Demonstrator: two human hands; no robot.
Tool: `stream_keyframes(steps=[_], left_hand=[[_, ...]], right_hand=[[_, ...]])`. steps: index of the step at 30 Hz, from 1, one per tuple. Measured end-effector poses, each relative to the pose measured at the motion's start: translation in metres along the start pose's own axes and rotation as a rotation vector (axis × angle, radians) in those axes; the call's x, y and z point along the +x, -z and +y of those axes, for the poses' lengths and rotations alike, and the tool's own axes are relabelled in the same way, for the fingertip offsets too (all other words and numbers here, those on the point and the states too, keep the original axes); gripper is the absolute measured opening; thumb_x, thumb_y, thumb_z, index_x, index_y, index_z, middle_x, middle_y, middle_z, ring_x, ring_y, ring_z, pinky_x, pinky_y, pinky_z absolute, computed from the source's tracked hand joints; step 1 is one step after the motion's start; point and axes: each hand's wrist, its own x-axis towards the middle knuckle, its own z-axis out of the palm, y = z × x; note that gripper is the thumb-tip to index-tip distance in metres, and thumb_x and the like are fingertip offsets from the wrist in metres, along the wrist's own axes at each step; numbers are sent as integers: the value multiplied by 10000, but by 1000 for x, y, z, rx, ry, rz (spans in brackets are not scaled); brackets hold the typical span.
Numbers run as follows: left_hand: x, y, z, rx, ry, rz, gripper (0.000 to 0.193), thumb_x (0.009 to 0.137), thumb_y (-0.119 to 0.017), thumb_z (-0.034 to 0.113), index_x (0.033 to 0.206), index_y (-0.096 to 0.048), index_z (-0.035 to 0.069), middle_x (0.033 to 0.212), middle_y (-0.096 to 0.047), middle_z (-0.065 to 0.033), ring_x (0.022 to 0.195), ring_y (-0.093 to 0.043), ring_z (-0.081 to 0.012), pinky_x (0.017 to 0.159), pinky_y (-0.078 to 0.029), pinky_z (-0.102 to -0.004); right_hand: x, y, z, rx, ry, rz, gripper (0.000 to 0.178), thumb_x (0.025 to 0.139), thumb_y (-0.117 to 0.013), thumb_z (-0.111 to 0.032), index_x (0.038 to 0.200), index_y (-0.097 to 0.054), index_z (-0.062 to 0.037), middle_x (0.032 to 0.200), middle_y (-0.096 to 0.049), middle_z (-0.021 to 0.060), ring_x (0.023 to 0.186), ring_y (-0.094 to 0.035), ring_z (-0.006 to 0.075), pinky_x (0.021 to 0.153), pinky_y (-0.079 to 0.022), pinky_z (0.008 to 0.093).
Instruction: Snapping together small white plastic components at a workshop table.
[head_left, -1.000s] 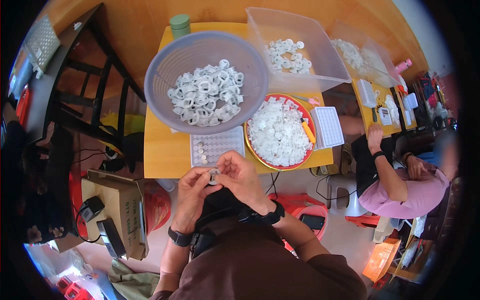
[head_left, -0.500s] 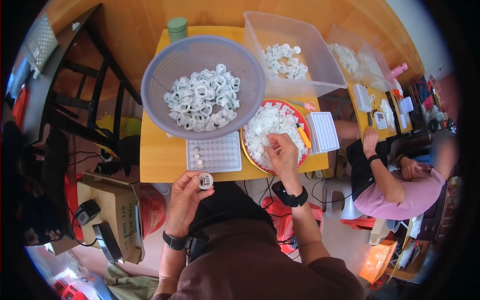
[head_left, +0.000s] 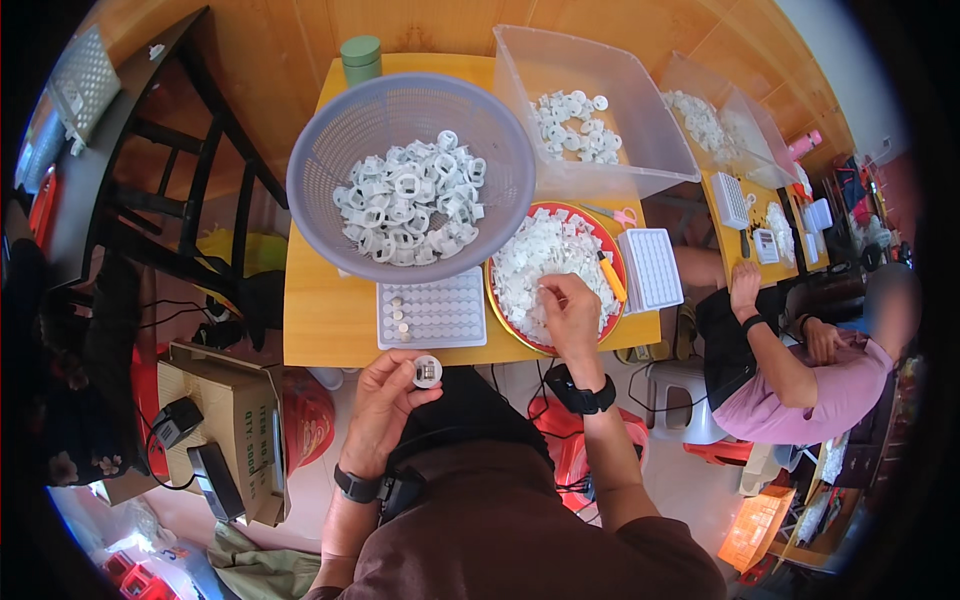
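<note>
In front of the table edge, my left hand [head_left: 378, 405] pinches a small round white plastic part [head_left: 428, 384] between thumb and fingers. Metal-looking pieces show in the part's middle. My right hand [head_left: 574, 318] is over a red round tray [head_left: 618, 245] heaped with small translucent white pieces [head_left: 550, 245]. Its thumb and fingertips are drawn together at the heap; whatever is between them is too small to make out. Beyond my left hand lies a white compartment tray [head_left: 445, 318] with several small round pieces [head_left: 403, 328] along its left side.
A grey colander [head_left: 310, 150] of white plastic parts and a clear bin [head_left: 640, 185] with round ones stand behind. An orange-handled tool [head_left: 612, 278] rests on the red tray. Stacked white trays [head_left: 652, 268] and scissors [head_left: 625, 217] lie right. A co-worker [head_left: 800, 385] sits farther right.
My left hand has shifted a little right and down with the round part. The fingertips of my right hand remain at the heap, the hand slightly lower. The view has moved a little.
</note>
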Motion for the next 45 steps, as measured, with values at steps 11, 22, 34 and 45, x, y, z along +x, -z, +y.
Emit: stream_keyframes(steps=[11, 22, 34, 45], left_hand=[[-2, -3, -1, -23, 2, -45, 177, 898, -530, 116, 1027, -573, 2, 960, -617, -102, 853, -631, -180, 724, -574, -316], [-2, -8, -3, -39, 53, -93, 216, 905, -529, 151, 1048, -555, -9, 947, -616, -112, 832, -634, -181, 720, -561, -296], [-3, -6, -4, -61, 75, -119, 233, 907, -529, 161, 1066, -546, -9, 954, -613, -103, 842, -631, -179, 739, -562, -306], [-5, -10, 5, -50, 282, -282, 260, 907, -526, 162, 1084, -558, -25, 1029, -603, -110, 858, -614, -135, 680, -541, -237]], right_hand=[[-3, 16, -9, 771, -413, -134, 169, 789, -611, 18, 958, -617, 23, 791, -634, 63, 669, -614, 110, 630, -512, 224], [-18, 13, -49, 839, -447, -227, 117, 826, -619, -40, 923, -608, 24, 831, -628, 60, 702, -648, 148, 635, -524, 229], [-26, 4, -59, 924, -419, -323, 95, 810, -593, 10, 901, -609, 34, 852, -628, 88, 723, -664, 203, 659, -543, 264], [-22, 5, -59, 919, -156, -780, 104, 786, -611, 31, 868, -661, -10, 1041, -547, 74, 898, -561, 128, 787, -461, 245]])
